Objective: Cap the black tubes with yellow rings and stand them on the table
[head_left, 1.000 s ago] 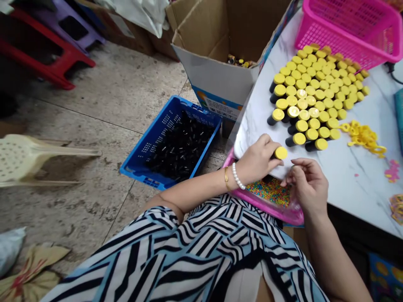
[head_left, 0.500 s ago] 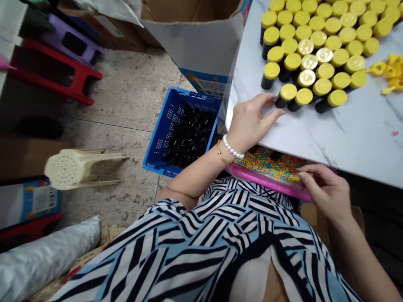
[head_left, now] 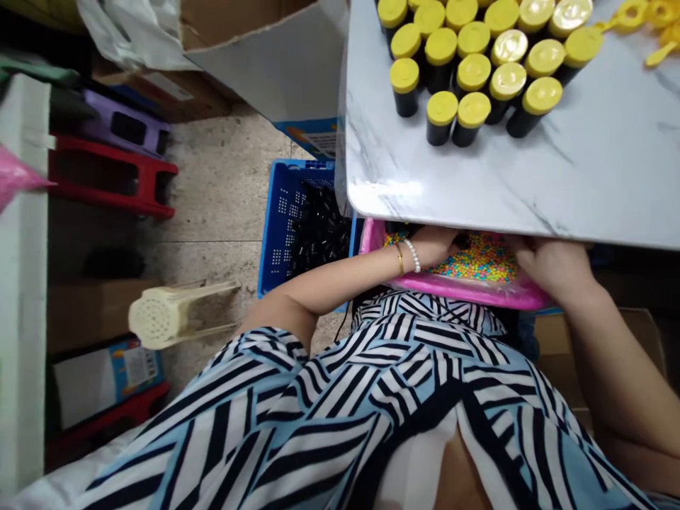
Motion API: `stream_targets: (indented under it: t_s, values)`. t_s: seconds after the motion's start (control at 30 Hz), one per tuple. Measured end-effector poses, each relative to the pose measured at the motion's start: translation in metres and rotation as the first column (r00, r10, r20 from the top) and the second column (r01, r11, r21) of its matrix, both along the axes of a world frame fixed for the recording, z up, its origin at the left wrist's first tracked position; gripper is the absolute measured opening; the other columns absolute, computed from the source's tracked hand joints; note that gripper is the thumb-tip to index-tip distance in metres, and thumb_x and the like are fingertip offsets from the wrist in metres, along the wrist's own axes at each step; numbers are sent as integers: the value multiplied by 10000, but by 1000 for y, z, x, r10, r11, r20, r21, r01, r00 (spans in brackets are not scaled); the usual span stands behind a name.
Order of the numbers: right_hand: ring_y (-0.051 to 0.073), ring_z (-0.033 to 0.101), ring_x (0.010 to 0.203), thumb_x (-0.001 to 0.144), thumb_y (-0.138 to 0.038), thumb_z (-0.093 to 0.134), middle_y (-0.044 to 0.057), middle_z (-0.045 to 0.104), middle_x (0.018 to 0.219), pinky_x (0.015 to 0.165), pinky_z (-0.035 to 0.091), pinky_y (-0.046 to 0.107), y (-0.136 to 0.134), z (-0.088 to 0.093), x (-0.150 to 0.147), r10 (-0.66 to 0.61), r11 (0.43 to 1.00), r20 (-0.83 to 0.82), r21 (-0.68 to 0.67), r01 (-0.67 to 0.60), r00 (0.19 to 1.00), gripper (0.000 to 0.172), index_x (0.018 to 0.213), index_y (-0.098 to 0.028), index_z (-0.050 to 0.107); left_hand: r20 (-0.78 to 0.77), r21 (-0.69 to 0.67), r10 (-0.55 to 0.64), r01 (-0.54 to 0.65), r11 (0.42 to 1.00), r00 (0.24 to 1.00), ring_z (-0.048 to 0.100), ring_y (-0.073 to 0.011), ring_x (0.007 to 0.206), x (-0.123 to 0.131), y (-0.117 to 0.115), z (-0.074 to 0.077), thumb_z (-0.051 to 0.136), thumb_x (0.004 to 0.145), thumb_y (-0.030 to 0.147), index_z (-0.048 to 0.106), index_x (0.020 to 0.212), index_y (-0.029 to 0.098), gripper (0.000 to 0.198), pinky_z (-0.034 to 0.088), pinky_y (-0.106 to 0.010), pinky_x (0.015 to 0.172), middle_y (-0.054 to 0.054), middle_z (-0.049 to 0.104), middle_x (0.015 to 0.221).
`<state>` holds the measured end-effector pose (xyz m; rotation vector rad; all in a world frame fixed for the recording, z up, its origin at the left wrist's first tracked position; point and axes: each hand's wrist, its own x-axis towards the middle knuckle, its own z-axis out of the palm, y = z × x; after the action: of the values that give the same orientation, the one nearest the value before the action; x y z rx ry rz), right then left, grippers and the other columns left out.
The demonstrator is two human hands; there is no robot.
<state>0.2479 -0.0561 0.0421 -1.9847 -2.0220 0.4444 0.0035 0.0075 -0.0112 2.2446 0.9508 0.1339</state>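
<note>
A pink tray (head_left: 457,287) of small coloured balls (head_left: 478,258) rests at my lap, partly under the table edge. My left hand (head_left: 436,244), with a pearl bracelet at the wrist, reaches into it from the left. Beside its fingertips is a dark piece (head_left: 461,241), seemingly a black tube; whether I grip it is unclear. My right hand (head_left: 555,265) is at the tray's right end, its fingers bent down and mostly hidden by the hand and the table edge. Black tubes with yellow caps (head_left: 442,110) stand in rows on the table above.
The white marbled table (head_left: 595,163) juts over the tray. Yellow plastic pieces (head_left: 632,14) lie at its back right. A blue basket (head_left: 270,248) of black tubes (head_left: 321,227) stands on the floor at left, near a large carton (head_left: 297,67) and a cream stool (head_left: 156,317).
My left hand has left the capped tubes and come down into the tray. My right hand has moved slightly right and under the table edge. The view has shifted, showing fewer capped tubes.
</note>
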Motion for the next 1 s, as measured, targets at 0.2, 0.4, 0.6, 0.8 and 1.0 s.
stream_targets:
  t_s: [0.2,0.4,0.6,0.8,1.0]
  values:
    - [240,654,1124,915,-352,634,140,731,1201,1106,470,431,-14,-10,10,48,998,-69,35,-46,996,312,1128,-170,773,82,-33,-205,209,977,975,659,-227,1138,-28,-6,6,627,892,122,667,1280,138,390,534,-348,1021,-129,707,1245]
    - [237,637,1153,934,-376,605,152,706,1268,1082,488,410,-9,-4,6,71,995,-38,78,-68,997,323,1087,-148,775,-225,146,-273,310,940,935,639,-270,1085,-9,-17,26,510,1001,213,733,1127,114,274,506,-375,920,-171,698,1151]
    - [247,664,1099,975,-484,556,141,711,1279,982,525,381,-18,2,10,52,997,118,47,-58,992,425,1168,-183,785,-194,28,-368,380,925,909,679,-223,978,1,-20,31,510,1005,208,730,1166,143,280,510,-311,807,-131,708,1187]
    - [259,691,1007,982,-473,511,140,761,1117,924,527,365,-18,2,19,102,993,229,29,-112,968,453,1200,-188,787,112,-216,-290,308,927,950,694,-168,1019,-31,-7,27,719,870,140,702,1248,190,382,511,-254,916,-48,749,1167]
    - [248,685,1016,970,-459,515,118,762,1131,876,490,332,-18,6,22,139,989,290,15,-150,947,438,1172,-187,793,45,-168,-280,284,944,959,704,-187,997,-38,-10,28,704,892,173,696,1266,198,376,498,-262,861,-53,756,1139]
